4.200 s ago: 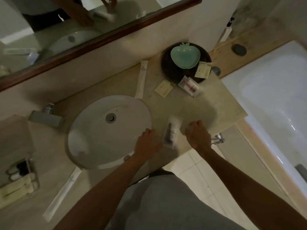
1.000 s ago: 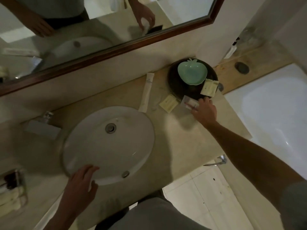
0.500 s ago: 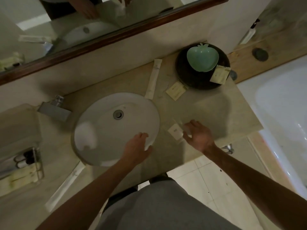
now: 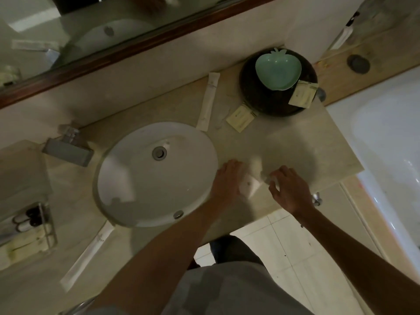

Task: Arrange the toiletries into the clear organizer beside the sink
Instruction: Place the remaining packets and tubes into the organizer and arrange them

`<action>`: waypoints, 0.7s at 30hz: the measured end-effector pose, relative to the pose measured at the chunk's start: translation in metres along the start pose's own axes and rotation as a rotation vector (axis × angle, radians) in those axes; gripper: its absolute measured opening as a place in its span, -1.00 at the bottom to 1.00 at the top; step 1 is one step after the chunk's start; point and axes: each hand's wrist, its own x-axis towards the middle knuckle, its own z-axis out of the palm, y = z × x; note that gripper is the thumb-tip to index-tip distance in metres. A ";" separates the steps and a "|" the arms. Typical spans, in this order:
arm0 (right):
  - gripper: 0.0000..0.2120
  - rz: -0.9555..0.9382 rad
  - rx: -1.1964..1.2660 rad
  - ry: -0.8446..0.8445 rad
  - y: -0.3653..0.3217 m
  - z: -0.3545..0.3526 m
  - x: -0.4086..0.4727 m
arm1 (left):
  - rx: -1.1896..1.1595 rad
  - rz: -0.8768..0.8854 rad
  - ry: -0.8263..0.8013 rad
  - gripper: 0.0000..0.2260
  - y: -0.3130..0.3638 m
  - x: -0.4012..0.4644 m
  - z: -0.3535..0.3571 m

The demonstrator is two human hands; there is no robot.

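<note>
A small clear-wrapped white packet point(image 4: 251, 181) sits just above the counter near its front edge, to the right of the sink point(image 4: 156, 173). My left hand point(image 4: 227, 180) grips the packet's left side. My right hand point(image 4: 288, 189) pinches its right end with curled fingers. The packet is blurred. The clear organizer point(image 4: 48, 226) stands at the far left of the counter and holds small dark-capped bottles and pale tubes. Loose on the counter lie a long white sachet point(image 4: 208, 101) behind the sink, another long white sachet point(image 4: 88, 253) at the front left, and a cream sachet point(image 4: 241, 117).
A dark round tray point(image 4: 254, 98) at the back right carries a green apple-shaped dish point(image 4: 278, 71) and a second cream sachet point(image 4: 303, 94). The faucet point(image 4: 68, 148) is left of the basin, the mirror point(image 4: 91, 30) behind, and the bathtub point(image 4: 386, 137) to the right.
My right hand took the packet from beside the dark tray and brought it to the counter's front edge. My left hand moved from the sink rim and now grips the packet too.
</note>
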 end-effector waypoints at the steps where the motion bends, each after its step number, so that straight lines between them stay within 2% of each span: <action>1: -0.87 -0.009 -0.006 -0.006 -0.002 0.002 -0.003 | -0.035 -0.068 0.061 -0.34 -0.002 -0.004 0.002; 3: -0.87 -0.021 -0.017 -0.001 -0.007 0.005 -0.007 | -0.101 -0.196 0.100 -0.27 0.009 -0.004 0.002; 4: -0.86 -0.026 -0.020 0.001 -0.011 0.006 -0.008 | -0.094 -0.210 0.055 -0.22 0.018 -0.002 0.002; 6: -0.85 -0.030 -0.017 -0.008 -0.018 0.006 -0.008 | -0.010 -0.183 -0.028 -0.21 0.033 0.003 0.002; 10: -0.80 0.035 0.002 -0.001 -0.027 0.002 -0.010 | 0.052 -0.155 -0.039 -0.20 0.045 0.003 0.010; 13: -0.83 0.116 -0.010 0.026 -0.032 -0.003 -0.014 | 0.123 -0.087 -0.066 -0.34 0.054 -0.002 0.017; 18: -0.82 0.098 -0.033 0.011 -0.056 -0.003 -0.021 | 0.117 -0.034 -0.367 -0.50 0.025 -0.023 0.006; 19: -0.81 0.089 -0.022 0.010 -0.064 0.000 -0.021 | 0.132 -0.027 -0.372 -0.48 0.007 -0.031 -0.002; 21: -0.80 0.033 0.004 0.010 -0.088 0.008 -0.020 | 0.112 -0.062 -0.190 -0.49 -0.036 -0.055 -0.019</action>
